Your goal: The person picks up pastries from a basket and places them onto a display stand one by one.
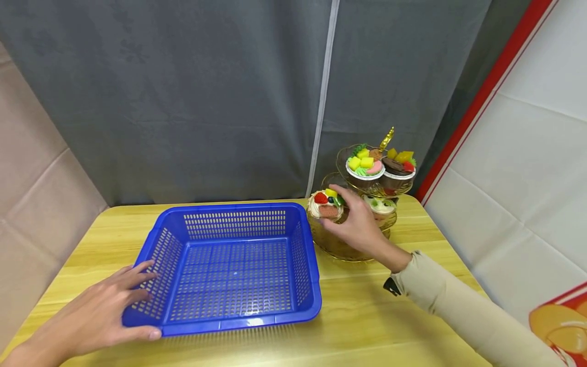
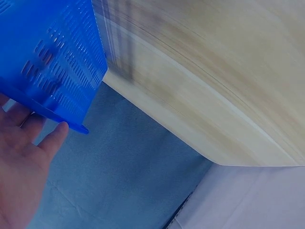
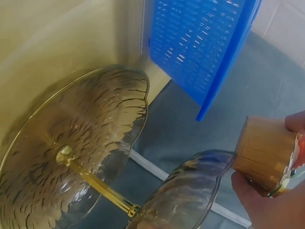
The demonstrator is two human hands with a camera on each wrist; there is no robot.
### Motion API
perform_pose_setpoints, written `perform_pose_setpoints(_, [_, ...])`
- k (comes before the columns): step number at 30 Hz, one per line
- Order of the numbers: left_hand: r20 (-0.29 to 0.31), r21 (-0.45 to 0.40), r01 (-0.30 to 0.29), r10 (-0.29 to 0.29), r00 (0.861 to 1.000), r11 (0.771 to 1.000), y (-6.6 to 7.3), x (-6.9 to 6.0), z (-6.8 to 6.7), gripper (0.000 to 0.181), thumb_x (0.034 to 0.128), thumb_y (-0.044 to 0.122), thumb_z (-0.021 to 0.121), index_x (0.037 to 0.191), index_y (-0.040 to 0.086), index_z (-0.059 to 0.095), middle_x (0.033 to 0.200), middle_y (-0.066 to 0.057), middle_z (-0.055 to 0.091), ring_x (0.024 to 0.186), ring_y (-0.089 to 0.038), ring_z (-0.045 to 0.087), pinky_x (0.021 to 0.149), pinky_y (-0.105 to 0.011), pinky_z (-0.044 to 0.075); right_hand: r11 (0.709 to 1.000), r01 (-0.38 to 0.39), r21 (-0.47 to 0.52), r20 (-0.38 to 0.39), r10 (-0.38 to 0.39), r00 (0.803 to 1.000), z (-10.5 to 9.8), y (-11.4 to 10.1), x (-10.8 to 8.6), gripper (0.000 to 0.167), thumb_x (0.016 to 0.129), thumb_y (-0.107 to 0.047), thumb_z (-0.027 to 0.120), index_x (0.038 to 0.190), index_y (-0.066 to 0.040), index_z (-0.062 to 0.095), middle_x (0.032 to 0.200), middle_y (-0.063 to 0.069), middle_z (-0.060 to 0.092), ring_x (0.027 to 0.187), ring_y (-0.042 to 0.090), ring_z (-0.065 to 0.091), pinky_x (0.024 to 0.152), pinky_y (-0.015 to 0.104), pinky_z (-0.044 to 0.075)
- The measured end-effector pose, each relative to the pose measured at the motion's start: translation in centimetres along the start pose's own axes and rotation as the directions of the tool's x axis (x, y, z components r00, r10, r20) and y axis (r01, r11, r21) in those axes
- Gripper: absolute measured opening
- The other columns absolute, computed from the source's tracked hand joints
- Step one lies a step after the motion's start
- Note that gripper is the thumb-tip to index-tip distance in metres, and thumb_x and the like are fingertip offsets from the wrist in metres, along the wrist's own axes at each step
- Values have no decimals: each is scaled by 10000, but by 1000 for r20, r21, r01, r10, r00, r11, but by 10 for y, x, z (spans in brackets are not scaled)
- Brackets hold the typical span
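In the head view, my right hand (image 1: 355, 221) pinches a cupcake (image 1: 324, 205) topped with cream, a strawberry and other fruit, beside the tiered glass stand (image 1: 337, 247). The right wrist view shows the brown cup of this cupcake (image 3: 264, 150) between thumb and fingers, next to the edge of a glass tier (image 3: 190, 186). My left hand (image 1: 107, 303) grips the near left corner of a blue plastic basket (image 1: 238, 322), its fingers over the left rim and its thumb along the front. Nothing lies inside the basket.
Two fruit-topped cupcakes (image 1: 365, 165) sit on the stand's top tier, and another pale-topped one (image 1: 379, 205) stands on the tier below, partly hidden by my hand. All stand on a wooden table (image 1: 362, 326). A grey curtain (image 1: 206, 102) hangs behind it.
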State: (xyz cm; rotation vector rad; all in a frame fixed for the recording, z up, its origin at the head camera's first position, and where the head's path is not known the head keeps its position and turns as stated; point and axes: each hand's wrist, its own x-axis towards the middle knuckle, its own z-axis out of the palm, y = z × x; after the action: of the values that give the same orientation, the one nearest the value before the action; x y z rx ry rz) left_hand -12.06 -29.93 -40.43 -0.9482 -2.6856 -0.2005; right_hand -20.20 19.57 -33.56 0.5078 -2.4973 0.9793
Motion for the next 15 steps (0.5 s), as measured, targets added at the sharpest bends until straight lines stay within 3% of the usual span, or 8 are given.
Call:
perform_pose_setpoints(1, [-2, 0, 0, 0, 1000, 1000, 0, 0, 0, 678, 623, 720, 774, 911, 106, 771, 1261, -135, 648, 1205, -482, 529, 1214, -344, 112, 1000, -13, 3, -2, 13, 1000, -1, 1, -1, 742, 763, -198, 830, 1411, -26, 510, 1319, 147, 601, 1168, 307, 579, 987, 494, 465])
perform_pose_setpoints(2, [-6, 2, -4, 4, 1000, 1000, -1, 0, 1, 681, 622, 722, 773, 909, 104, 771, 1259, -138, 648, 1201, -481, 530, 1192, -232, 20, 1000, -27, 2, -5, 27, 1000, -1, 1, -1, 745, 768, -210, 830, 1414, -28, 508, 1322, 146, 601, 1153, 304, 579, 967, 484, 473])
perform_pose_setpoints(4, [-10, 10, -8, 8, 1000, 1000, -1, -1, 2, 687, 623, 729, 768, 906, 103, 770, 1257, -143, 646, 1195, -476, 529, 1193, -234, 11, 999, -51, 5, -13, 52, 999, -3, 2, -2, 742, 777, -223, 830, 1416, -26, 509, 1290, 137, 620, 1046, 282, 606, 872, 434, 505])
perform_pose_setpoints(5, [-12, 10, -13, 13, 1000, 1000, -1, -1, 3, 687, 622, 730, 768, 902, 102, 770, 1251, -144, 648, 1188, -476, 531, 1137, -137, -43, 998, -63, 5, -21, 63, 998, -3, 2, -3, 737, 781, -225, 830, 1415, -26, 511, 1284, 137, 623, 1022, 275, 605, 845, 421, 504])
perform_pose_setpoints(7, [-16, 10, -16, 16, 1000, 1000, -2, -1, 3, 687, 621, 729, 769, 901, 102, 770, 1246, -143, 651, 1187, -476, 533, 1135, -133, -44, 996, -91, -1, -36, 91, 995, -4, 3, -5, 734, 790, -242, 828, 1415, -21, 512, 1290, 143, 623, 1020, 277, 604, 831, 422, 499])
perform_pose_setpoints(8, [-19, 11, -23, 23, 1000, 1000, -3, -1, 4, 686, 619, 729, 769, 897, 102, 770, 1240, -144, 654, 1181, -479, 537, 1055, -53, -75, 995, -102, -8, -45, 102, 994, -5, 3, -5, 731, 795, -253, 826, 1414, -20, 515, 1292, 147, 623, 1023, 284, 608, 829, 426, 499])
perform_pose_setpoints(12, [-13, 4, -30, 30, 999, 1000, -4, 1, 4, 674, 624, 723, 771, 896, 106, 771, 1236, -139, 660, 1181, -486, 542, 1054, -48, -76, 991, -133, -15, -88, 131, 987, -5, 7, -9, 709, 809, -258, 811, 1411, -20, 523, 1351, 166, 593, 1169, 322, 569, 919, 486, 468])
perform_pose_setpoints(15, [-22, 6, -40, 40, 999, 999, -5, 1, 6, 670, 624, 726, 768, 888, 110, 770, 1229, -141, 662, 1169, -486, 548, 1068, -52, -67, 989, -146, -4, -132, 144, 981, -4, 10, -10, 668, 816, -246, 800, 1392, -24, 544, 1313, 170, 613, 1109, 315, 580, 877, 472, 473])
